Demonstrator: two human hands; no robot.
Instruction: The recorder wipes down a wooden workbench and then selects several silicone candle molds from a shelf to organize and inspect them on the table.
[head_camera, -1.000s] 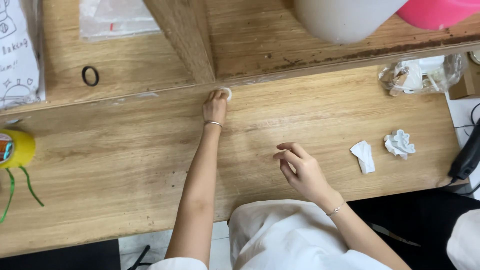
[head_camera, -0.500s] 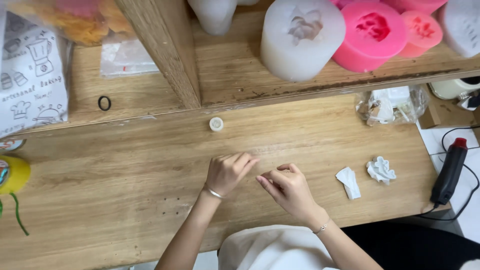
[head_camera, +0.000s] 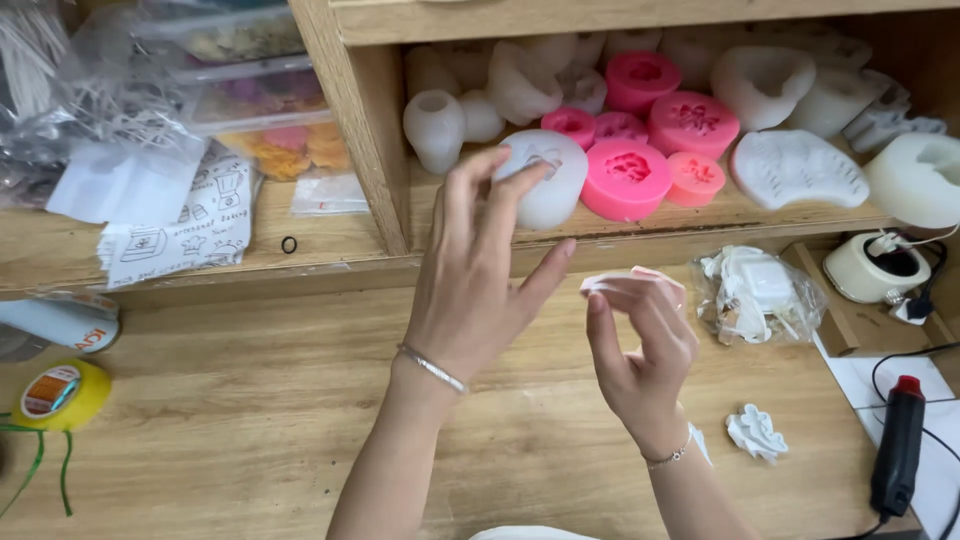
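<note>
Both hands are raised above the wooden bench (head_camera: 250, 420), in front of the shelf (head_camera: 640, 230) at the far side. The left hand (head_camera: 480, 275) is spread wide, fingers apart and pointing up toward the shelf, holding nothing; a thin bracelet sits on its wrist. The right hand (head_camera: 640, 345) is just to the right of it, apart from it, with fingertips pinched on a small pale thin piece (head_camera: 625, 280) held at the top of the fingers, above the middle of the bench. On the shelf behind the hands stand a white mould (head_camera: 550, 180) and several pink moulds (head_camera: 650, 140), with more white ones further right. On the bench to the right lie a clear bag of white pieces (head_camera: 760, 295), a small white flower shape (head_camera: 757, 433) near the right wrist, and a black tool with a red top (head_camera: 898, 445) at the right edge. At the far left lies a yellow tape roll (head_camera: 60, 393)
</note>
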